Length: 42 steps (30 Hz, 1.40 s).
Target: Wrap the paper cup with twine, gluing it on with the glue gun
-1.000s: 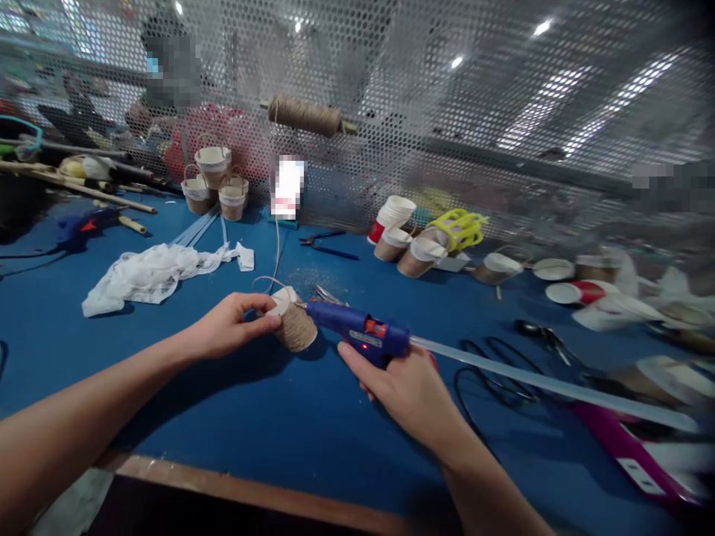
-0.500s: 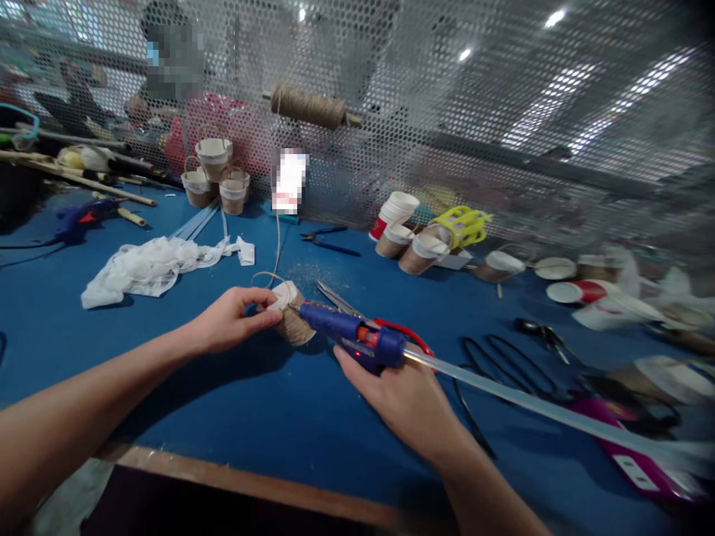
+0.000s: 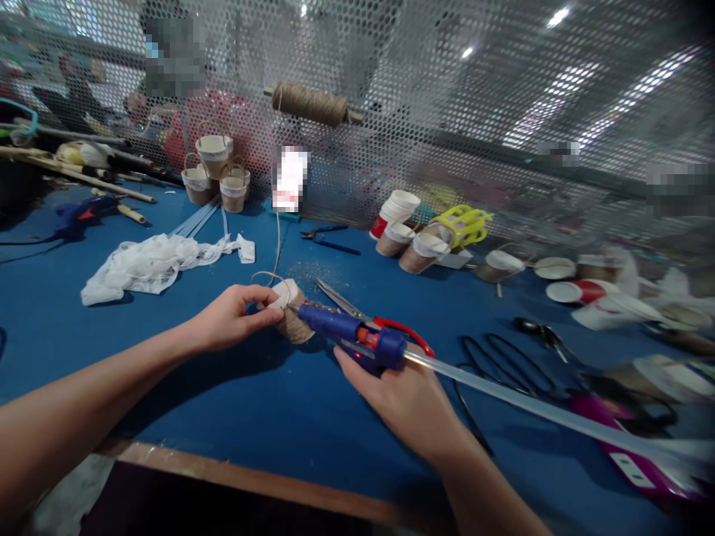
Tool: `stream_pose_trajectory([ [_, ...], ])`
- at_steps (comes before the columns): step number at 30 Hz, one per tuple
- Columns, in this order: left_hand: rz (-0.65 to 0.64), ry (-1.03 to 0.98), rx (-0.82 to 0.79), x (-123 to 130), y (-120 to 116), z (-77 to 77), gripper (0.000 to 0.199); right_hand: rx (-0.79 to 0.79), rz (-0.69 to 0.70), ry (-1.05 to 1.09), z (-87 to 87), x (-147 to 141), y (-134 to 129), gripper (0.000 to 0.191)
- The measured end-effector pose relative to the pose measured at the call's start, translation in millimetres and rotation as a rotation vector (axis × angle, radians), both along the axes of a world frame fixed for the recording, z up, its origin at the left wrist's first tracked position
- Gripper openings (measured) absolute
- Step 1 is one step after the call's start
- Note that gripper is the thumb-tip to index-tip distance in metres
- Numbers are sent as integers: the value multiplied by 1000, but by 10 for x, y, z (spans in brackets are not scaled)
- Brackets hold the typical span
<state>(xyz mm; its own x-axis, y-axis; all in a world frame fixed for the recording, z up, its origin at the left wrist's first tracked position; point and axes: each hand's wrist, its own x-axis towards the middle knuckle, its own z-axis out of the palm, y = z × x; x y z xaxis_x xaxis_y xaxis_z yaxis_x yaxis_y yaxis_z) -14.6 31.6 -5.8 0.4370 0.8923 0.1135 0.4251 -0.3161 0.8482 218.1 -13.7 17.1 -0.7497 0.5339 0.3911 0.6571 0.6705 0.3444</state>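
My left hand (image 3: 237,316) pinches the white rim of a small twine-wrapped paper cup (image 3: 296,325), which lies tilted on the table. Twine (image 3: 278,249) runs from the cup up toward a spool (image 3: 309,103) on the mesh wall. In my right hand (image 3: 407,394) is a blue hot glue gun (image 3: 346,331), its nozzle at the cup's edge and a long clear glue stick (image 3: 503,394) out of its back. Scissors with red handles (image 3: 402,333) lie behind the gun, partly hidden by it.
White lace fabric (image 3: 156,264) lies to the left, near a second glue gun (image 3: 83,216). Finished little baskets (image 3: 215,156) are stacked at the back. Pliers (image 3: 329,240), paper cups (image 3: 394,212), a black cable (image 3: 503,365) and a purple power strip (image 3: 625,454) lie around.
Almost nothing differs; both hands, the cup and the glue gun hold nearly the same places, with only a very slight shift of view.
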Motion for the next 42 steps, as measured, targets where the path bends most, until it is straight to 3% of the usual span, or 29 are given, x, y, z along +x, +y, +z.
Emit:
stream_pose_trajectory([
  [5,-8,-15,1,-2,4,-2,26,122,23,-88,-18,41,11,36],
  [12,-7,20,21,-4,4,-1,27,87,5,-46,-48,46,9,35],
  [20,-32,23,33,-38,37,-24,27,123,6,22,86,-65,7,42],
  [25,-43,43,51,-60,56,-33,25,141,-4,-31,41,-7,22,42],
  [31,-42,58,53,-66,56,-25,25,56,-63,-15,55,-16,17,34],
  [36,-43,59,57,-61,58,-17,24,110,2,-21,67,-21,12,38],
  [42,-39,55,55,-68,56,-26,24,-93,-11,105,-5,55,11,35],
])
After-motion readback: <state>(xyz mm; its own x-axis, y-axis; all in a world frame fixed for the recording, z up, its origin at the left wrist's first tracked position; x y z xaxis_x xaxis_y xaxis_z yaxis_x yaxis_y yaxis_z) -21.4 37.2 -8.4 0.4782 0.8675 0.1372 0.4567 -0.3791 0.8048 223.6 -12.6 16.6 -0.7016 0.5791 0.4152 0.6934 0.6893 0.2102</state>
